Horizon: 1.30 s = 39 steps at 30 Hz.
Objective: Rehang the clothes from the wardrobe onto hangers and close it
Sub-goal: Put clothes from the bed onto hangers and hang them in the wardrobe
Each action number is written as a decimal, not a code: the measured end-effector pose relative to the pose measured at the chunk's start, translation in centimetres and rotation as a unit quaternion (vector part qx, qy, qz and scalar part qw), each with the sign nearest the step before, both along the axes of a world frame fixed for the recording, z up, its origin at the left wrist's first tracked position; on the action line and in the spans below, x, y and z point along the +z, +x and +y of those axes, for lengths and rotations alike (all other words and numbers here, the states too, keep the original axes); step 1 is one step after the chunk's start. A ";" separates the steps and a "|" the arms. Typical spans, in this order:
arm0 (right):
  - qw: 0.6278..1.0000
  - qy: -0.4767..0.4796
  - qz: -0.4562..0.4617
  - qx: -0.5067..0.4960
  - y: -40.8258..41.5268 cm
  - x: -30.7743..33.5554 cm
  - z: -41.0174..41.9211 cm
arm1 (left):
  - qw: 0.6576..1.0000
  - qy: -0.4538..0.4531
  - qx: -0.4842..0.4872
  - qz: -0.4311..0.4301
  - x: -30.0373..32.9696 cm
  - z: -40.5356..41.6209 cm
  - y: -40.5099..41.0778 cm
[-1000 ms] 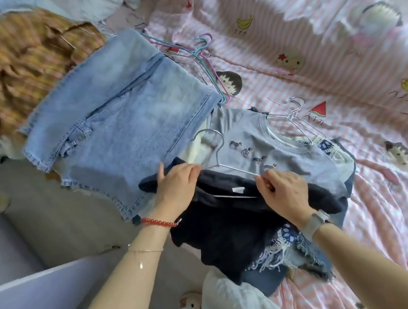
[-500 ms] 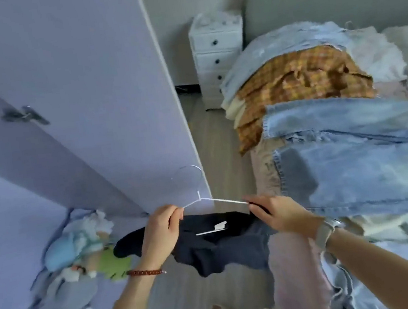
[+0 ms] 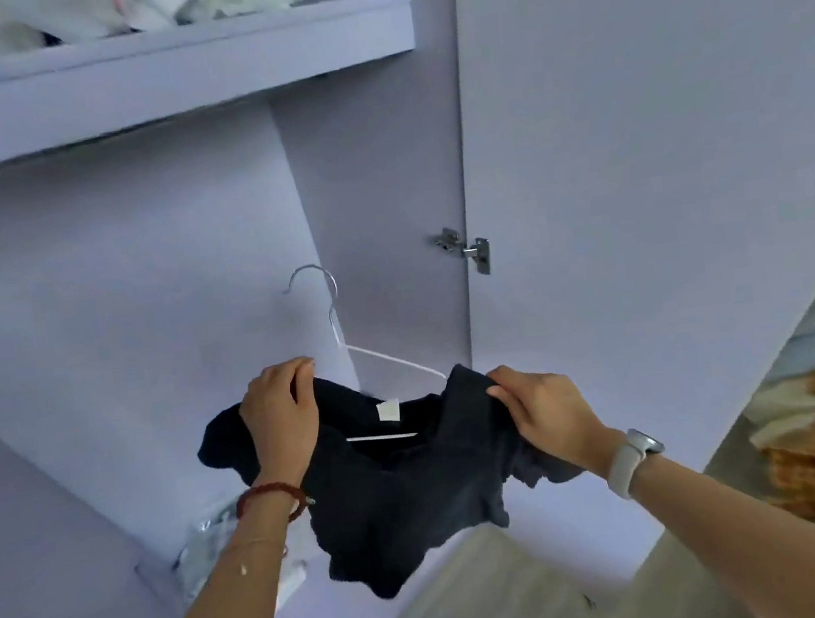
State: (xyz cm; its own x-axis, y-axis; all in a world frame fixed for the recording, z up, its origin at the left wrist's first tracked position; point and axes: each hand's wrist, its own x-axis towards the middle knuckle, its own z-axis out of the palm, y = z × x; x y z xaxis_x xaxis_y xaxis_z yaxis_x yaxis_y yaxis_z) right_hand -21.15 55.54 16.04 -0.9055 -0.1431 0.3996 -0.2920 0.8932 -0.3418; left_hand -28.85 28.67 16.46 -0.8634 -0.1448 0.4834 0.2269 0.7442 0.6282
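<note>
Hands (image 3: 282,418) (image 3: 546,415) pinch the top's (image 3: 399,496) shoulders on the hanger (image 3: 340,328); best settle both evenly before hooking inside the wardrobe (image 3: 131,272).

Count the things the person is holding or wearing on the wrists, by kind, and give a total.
Hanger: 1
Black top: 1
Red bracelet: 1
Watch: 1
Total: 4
The left hand and right hand each pinch a shoulder of the top.
</note>
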 end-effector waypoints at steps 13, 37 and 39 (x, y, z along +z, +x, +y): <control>0.986 -0.150 0.062 -0.050 -19.1 7.4 -4.6 | 0.913 -0.226 0.124 0.315 14.6 2.7 -7.4; 0.975 -0.194 -0.006 -0.110 -37.4 9.8 -5.8 | 0.820 -0.403 0.330 0.236 17.5 1.5 -16.2; 0.978 -0.181 -0.008 -0.107 -37.0 9.6 -5.5 | 0.825 -0.399 0.327 0.231 17.6 1.5 -16.1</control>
